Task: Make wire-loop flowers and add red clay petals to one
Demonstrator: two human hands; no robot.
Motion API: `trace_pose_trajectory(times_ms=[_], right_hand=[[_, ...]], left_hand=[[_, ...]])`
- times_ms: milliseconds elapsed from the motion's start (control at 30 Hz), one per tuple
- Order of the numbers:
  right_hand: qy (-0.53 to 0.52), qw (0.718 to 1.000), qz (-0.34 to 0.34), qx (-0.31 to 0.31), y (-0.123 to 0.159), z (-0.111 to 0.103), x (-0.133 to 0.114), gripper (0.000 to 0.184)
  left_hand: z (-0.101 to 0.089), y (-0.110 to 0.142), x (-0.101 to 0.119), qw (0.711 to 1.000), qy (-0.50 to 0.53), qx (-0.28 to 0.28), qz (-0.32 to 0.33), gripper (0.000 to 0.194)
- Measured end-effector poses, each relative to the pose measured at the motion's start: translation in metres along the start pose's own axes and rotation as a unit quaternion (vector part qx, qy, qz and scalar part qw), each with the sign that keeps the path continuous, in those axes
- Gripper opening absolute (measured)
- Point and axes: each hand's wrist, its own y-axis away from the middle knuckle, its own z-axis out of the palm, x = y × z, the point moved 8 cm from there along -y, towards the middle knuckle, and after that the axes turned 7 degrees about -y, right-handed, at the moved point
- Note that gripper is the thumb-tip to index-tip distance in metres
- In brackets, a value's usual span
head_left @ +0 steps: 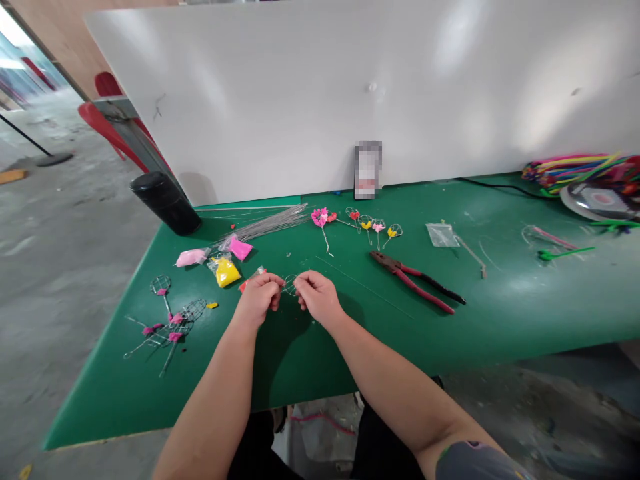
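Note:
Between my two hands is a small piece of thin wire bent into rounded loops [290, 287]. My left hand [260, 295] is closed, pinching its left side, while my right hand [317, 295] pinches the right side. A bag of orange-red clay-like material [245, 285] lies partly hidden behind my left hand. To the right rest pliers [400, 268] with red handles. A straight thin wire [365, 287] lies between my right hand and the pliers. Farther back are small wire shapes with yellow, pink and red pieces [379, 227] and a pink flower on a twisted stem [320, 217].
Wire racket shapes with pink pieces [175, 320] lie at left, near pink [193, 257] and yellow [227, 271] bags. A bundle of straight wires [273, 223] is behind. A black cylinder [165, 203] and a propped phone [367, 170] stand farther back. Colourful pipe cleaners [575, 170] lie far right.

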Motion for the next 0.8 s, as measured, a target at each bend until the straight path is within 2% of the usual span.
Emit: trace_pose_trajectory(times_ms=[133,500,567,667,733,800], right_hand=[[0.056,0.995,-0.078,0.014,0.003,-0.002,-0.009,0.017],[0.093,0.982,-0.161,0.018,0.012,0.0,-0.024,0.018],[0.077,0.988,-0.132,0.015,0.009,0.0,-0.02,0.016],[0.004,1.0,-0.003,0.013,-0.001,-0.002,0.0,0.013],[-0.048,0.997,0.066,0.0,-0.005,0.0,0.01,0.012],[-0.082,0.992,0.093,-0.019,-0.007,0.003,0.013,0.013]], left_hand=[[-0.003,-0.001,0.001,0.999,-0.029,0.0,0.018,0.013],[-0.004,0.0,0.003,0.995,-0.092,-0.019,0.029,0.01],[-0.003,0.0,0.002,0.995,-0.091,-0.027,0.031,0.011],[-0.001,0.0,0.001,0.997,-0.059,-0.043,0.026,0.011],[0.001,0.0,0.0,0.998,-0.033,-0.053,0.016,0.01],[0.004,0.0,0.0,0.998,-0.008,-0.066,0.009,0.009]])
